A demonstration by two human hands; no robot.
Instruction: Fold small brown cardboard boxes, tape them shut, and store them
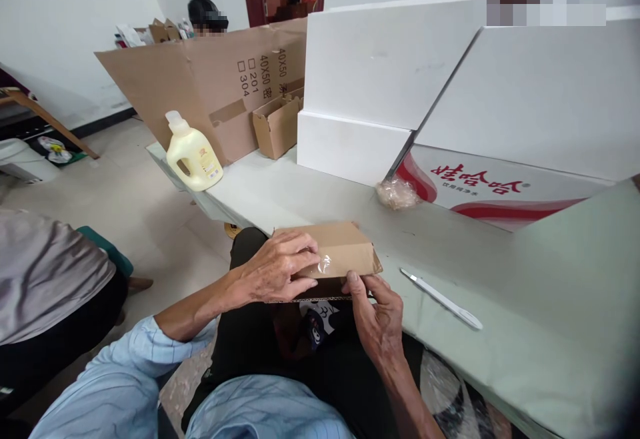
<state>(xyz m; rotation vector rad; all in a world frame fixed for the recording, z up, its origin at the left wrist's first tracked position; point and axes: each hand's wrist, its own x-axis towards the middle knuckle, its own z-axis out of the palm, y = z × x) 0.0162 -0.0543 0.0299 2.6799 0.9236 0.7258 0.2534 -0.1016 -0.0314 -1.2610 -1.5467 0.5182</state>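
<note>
A small brown cardboard box [345,242] rests at the table's near edge, above my lap, with a dark gap along its near side. My left hand [285,265] lies over its left part, the fingers bent against the top beside a shiny bit of clear tape [325,264]. At the near right corner, my right hand [377,305] pinches the cardboard edge between thumb and fingers. To the right of that hand, a white-handled scalpel-like knife [443,299] lies on the table, apart from both hands.
White boxes [360,72] and a red-and-white printed carton [500,189] line the table's back. Crumpled clear plastic [399,192] lies before them. A cream jug [194,152], an open small carton [277,125] and a large cardboard sheet [200,85] stand left. Another person [55,279] sits at left.
</note>
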